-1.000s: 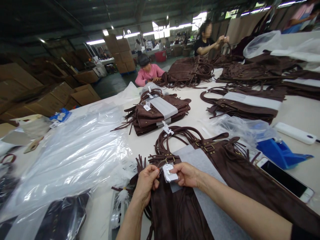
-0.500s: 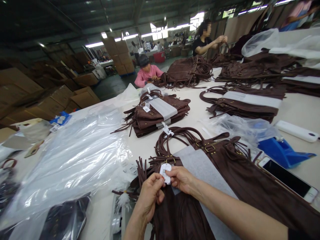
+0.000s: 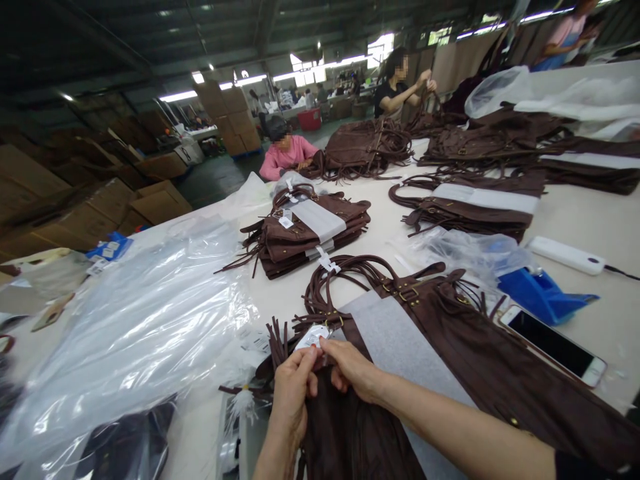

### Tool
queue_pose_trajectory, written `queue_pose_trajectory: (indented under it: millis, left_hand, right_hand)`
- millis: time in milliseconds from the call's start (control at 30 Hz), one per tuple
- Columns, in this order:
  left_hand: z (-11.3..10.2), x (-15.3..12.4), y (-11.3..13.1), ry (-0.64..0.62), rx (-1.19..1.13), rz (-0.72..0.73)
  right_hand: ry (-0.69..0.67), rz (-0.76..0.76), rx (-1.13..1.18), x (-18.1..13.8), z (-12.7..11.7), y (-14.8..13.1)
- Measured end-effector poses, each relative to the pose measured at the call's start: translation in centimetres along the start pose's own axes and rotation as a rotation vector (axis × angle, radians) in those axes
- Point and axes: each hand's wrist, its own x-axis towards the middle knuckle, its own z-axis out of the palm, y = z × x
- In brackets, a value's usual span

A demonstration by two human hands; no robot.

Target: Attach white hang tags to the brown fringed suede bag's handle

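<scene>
My left hand (image 3: pixel 293 390) and my right hand (image 3: pixel 350 367) meet over a brown fringed bag (image 3: pixel 450 360) lying at the table's near edge. Both pinch a small white hang tag (image 3: pixel 311 337) at the bag's strap ring. A sheet of grey tissue paper (image 3: pixel 395 340) lies across the bag. Its long brown handles (image 3: pixel 345 277) loop away from me.
A stack of folded brown bags (image 3: pixel 310 230) sits further back, more piles (image 3: pixel 470 207) to the right. Clear plastic bags (image 3: pixel 135 327) cover the left. A phone (image 3: pixel 553 345), a blue tray (image 3: pixel 543 297) and a white power bank (image 3: pixel 567 255) lie right. Two people work at the far end.
The tag has been lowered and tilted flat toward the strap ring. Both hands closed in tighter around it, and the view shifted slightly.
</scene>
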Motion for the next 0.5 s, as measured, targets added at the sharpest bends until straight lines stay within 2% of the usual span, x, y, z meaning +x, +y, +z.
queue_pose_trajectory:
  millis: [67,167,267,333,400,500]
  left_hand:
    - [-0.3,0.3,0.0,0.06,0.063,0.02]
    - [-1.0,0.3,0.2,0.175,0.292,0.069]
    - [-1.6,-1.5,0.6,0.243,0.577,0.142]
    - [-1.8,-3.7,0.7,0.279,0.727,0.223]
    - [-1.8,-6.3,0.0,0.307,0.816,0.359]
    - [-1.4,-10.0,-2.3,0.289,0.849,0.539]
  right_hand:
    - [0.019,-0.083,-0.184,-0.4,-0.1,0.2]
    - [0.093,-0.22,-0.376,-1.6,-0.8,0.4]
    - [0.186,-0.434,-0.525,-3.8,-2.9,-0.1]
    - [0.252,-0.563,-0.638,-5.9,-5.3,-0.9]
    - [0.306,-0.624,-0.761,-8.4,-8.4,-1.8]
    - [0.47,-0.585,-0.973,-12.5,-14.2,-2.5]
